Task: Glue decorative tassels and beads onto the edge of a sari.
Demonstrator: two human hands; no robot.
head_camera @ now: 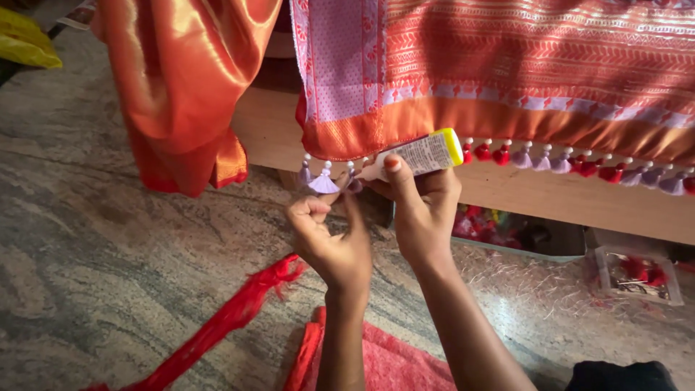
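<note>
Lilac tassel (323, 181) at the hem of the orange sari edge (434, 119), hanging just over the lip of the wooden ledge (550, 195). Left hand (329, 242) below it, fingers curled shut, thumb and forefinger pinching at or just under the tassel's skirt; exact contact hidden by the fingers themselves. Right hand (423, 213) closed around a small glue bottle (420, 156), white body, yellow cap end to the right, nozzle aimed left and almost touching the tassel head beside the lilac one.

Judged: glue application to a tassel knot. For a clean result, nozzle tip kept on the knot only, light squeeze, tassel held steady and pulled slightly down and clear of the woven border (340, 65) to avoid stains on the cloth. Threads of the skirt best kept out of the wet spot.

Row of finished tassels (579, 163), red and lilac alternating, along the hem to the right, close beside the bottle; little room on that side. Loose orange drape (188, 87) hanging to the left, near but apart from the left hand. Below: stone floor (94, 246), red thread bundle (232, 311) and pink cloth (405, 362) by the forearms. Under the ledge, clear packets of tassel material (637, 275), well apart. Open room mainly downward and toward the body; wooden edge directly behind the work, a limit on any push forward.
</note>
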